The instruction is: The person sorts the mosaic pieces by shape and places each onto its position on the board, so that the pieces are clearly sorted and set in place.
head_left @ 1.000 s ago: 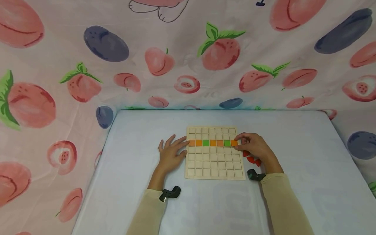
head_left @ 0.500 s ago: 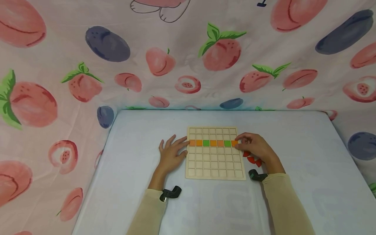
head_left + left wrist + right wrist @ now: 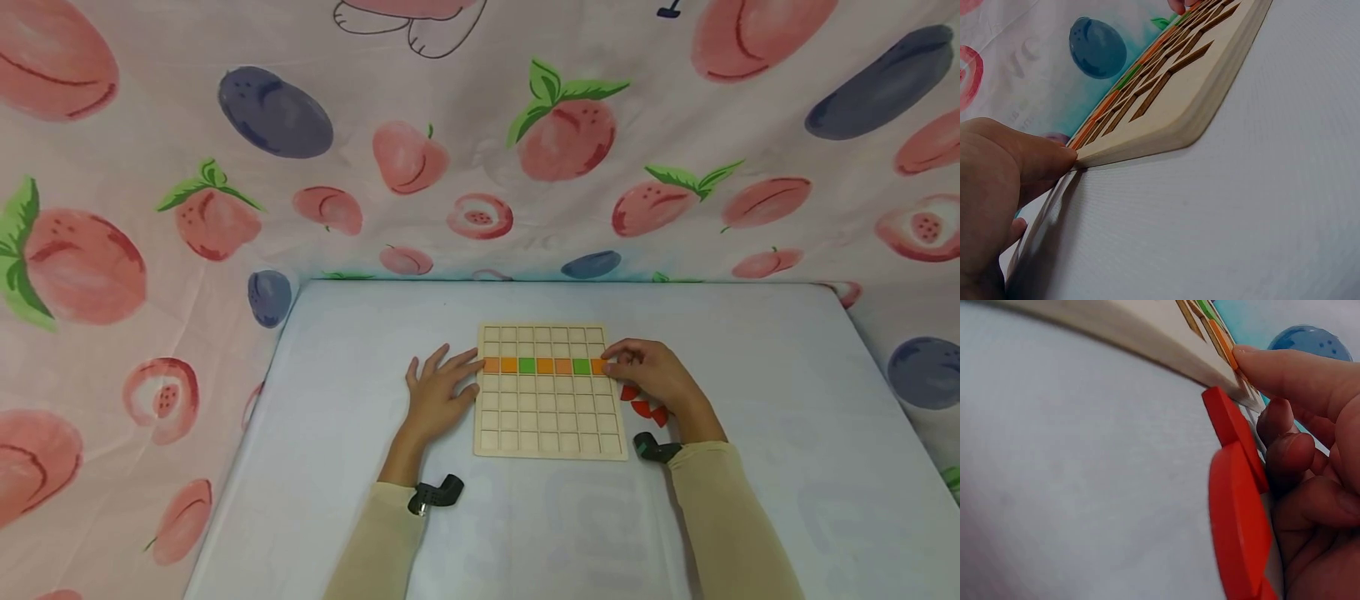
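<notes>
A pale wooden grid board [image 3: 550, 423] lies on the white table, one row filled with orange, light orange and green square tiles. My left hand [image 3: 437, 398] is spread beside the board's left edge, fingertips at the end of the tile row. In the left wrist view its thumb [image 3: 1047, 156] touches the board's edge. My right hand [image 3: 651, 375] has thumb and index finger at the orange square tile [image 3: 597, 367] in the row's right end. The right wrist view shows the thumb [image 3: 1279, 369] on that orange tile [image 3: 1224, 345], with the other fingers curled below; the index fingertip is hidden there.
Several red pieces [image 3: 641, 408] lie by the board's right side, under the right hand; in the right wrist view a red piece [image 3: 1235, 519] has a curved edge. A fruit-print cloth [image 3: 480, 150] hangs behind the table [image 3: 337, 317].
The right thumb has slid a little toward the board's right edge, uncovering more of the end of the row. The left hand and the board keep their places.
</notes>
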### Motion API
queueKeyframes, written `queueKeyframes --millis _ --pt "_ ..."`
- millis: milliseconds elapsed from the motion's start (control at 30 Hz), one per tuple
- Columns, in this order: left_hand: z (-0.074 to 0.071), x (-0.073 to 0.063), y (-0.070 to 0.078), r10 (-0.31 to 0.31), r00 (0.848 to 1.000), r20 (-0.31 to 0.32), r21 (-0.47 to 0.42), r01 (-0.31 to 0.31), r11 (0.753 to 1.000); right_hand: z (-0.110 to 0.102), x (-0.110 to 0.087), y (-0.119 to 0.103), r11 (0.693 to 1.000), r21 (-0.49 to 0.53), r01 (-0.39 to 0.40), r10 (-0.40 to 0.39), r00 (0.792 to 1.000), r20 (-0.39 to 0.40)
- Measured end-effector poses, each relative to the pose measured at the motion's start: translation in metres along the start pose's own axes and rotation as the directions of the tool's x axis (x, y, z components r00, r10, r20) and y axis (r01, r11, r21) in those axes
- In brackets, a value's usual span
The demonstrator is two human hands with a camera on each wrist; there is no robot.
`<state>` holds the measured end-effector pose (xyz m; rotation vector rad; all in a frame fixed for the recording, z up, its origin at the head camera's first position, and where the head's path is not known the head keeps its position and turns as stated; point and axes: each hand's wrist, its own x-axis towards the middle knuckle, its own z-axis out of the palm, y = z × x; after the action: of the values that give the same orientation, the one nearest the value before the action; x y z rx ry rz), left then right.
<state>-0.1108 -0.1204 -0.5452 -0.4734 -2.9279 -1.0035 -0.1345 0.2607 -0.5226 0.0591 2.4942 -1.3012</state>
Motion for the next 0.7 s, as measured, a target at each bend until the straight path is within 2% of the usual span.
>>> queueKeyframes --millis 300,567,700 --pt "-0.0008 0.0000 0.0017 -0.014 1.000 0.023 0.005 0.014 1.000 -0.0012 -0.0023 -0.0005 1.000 -0.019 -0.005 0.005 1.000 0.012" --pt "-0.0006 0.0003 0.0012 -0.010 1.000 0.018 0.009 0.010 1.000 -0.0007 -0.0034 -0.0012 1.000 -0.013 0.009 -0.009 1.000 -0.004" --pt "-0.0010 -0.0001 0.0011 -0.019 0.999 0.029 0.006 0.018 1.000 -0.0009 -0.0047 0.0008 1.000 -0.009 -0.012 0.012 1.000 -0.003"
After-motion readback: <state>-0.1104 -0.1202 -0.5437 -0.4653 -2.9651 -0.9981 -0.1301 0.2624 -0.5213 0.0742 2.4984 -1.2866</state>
